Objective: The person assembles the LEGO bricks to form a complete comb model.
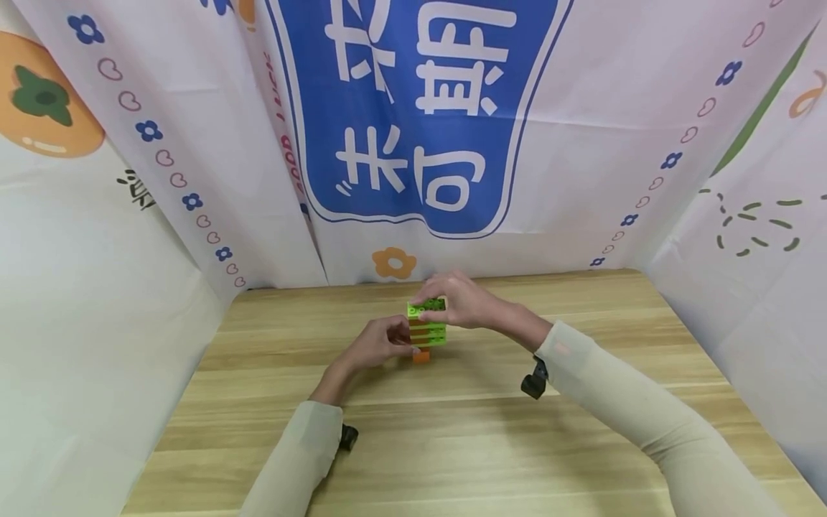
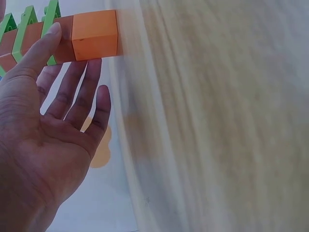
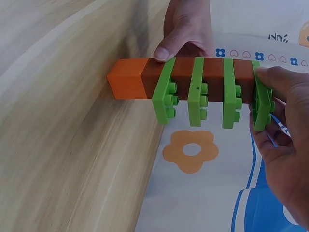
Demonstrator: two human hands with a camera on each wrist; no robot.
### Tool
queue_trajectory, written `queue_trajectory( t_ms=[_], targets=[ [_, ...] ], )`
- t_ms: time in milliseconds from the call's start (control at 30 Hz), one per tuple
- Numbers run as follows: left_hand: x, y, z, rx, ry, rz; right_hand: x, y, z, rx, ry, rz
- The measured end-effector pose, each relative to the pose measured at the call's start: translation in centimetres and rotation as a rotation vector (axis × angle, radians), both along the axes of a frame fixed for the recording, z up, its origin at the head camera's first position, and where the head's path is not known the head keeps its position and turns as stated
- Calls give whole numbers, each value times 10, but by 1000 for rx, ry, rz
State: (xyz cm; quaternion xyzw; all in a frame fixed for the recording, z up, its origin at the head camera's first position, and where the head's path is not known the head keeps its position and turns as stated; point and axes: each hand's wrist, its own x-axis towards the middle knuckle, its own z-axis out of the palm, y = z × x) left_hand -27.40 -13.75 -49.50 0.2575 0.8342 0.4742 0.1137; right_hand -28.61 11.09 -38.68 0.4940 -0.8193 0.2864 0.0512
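A tower of toy building blocks (image 1: pixel 420 332) stands upright on the table. At its foot is an orange block (image 3: pixel 126 79); above it brown blocks (image 3: pixel 213 79) alternate with several green studded plates (image 3: pixel 194 96) that jut out to one side. Low on the tower, my left hand (image 1: pixel 381 341) holds it, the thumb lying along a brown block and a green plate, other fingers behind. At the other end my right hand (image 1: pixel 461 301) pinches the top green plate (image 3: pixel 260 104) between thumb and fingers. That plate sits against the brown block beneath it.
The wooden table (image 1: pixel 504 445) spreads around the tower. A white printed cloth (image 1: pixel 555 179) hangs behind it, with side cloths left and right. Dark wrist cameras sit at both sleeves, such as the right one (image 1: pixel 534 380).
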Motion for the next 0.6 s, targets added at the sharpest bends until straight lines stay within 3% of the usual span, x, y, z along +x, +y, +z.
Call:
queue_trajectory(
  t_ms=[267,600],
  targets=[
    [0,-1,3,-2,0,-7,-1,1,-3,-31,13,23],
    [0,-1,0,0,4,-11,1,13,-20,-140,-20,49]
  ],
)
